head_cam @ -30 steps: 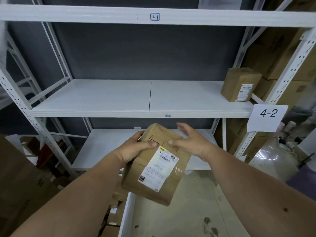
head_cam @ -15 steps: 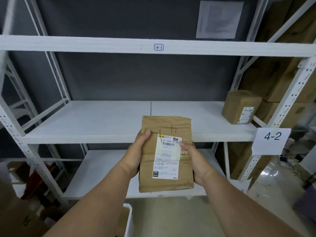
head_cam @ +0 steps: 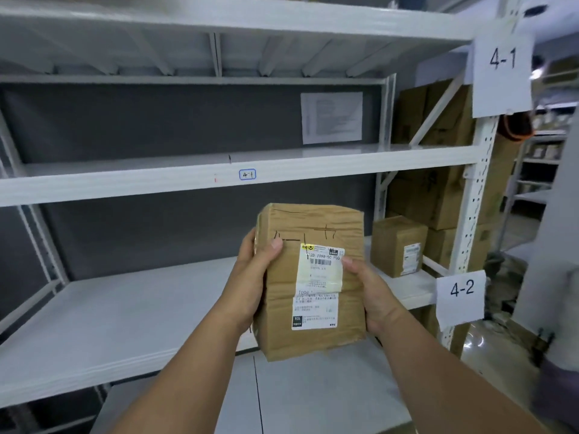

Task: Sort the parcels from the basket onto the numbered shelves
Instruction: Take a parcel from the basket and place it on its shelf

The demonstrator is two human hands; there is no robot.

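Left hand (head_cam: 250,280) and right hand (head_cam: 372,296) are clamping the parcel (head_cam: 310,280) upright by its sides, near the 4-1 shelf (head_cam: 125,189), which is lying above and beyond.

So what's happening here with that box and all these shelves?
A person is holding a brown cardboard parcel upright in front of white shelving, left hand and right hand gripping its sides. Its shipping label faces the camera. Paper signs reading 4-1 and 4-2 mark the shelves. Another parcel already sits on the 4-2 shelf.
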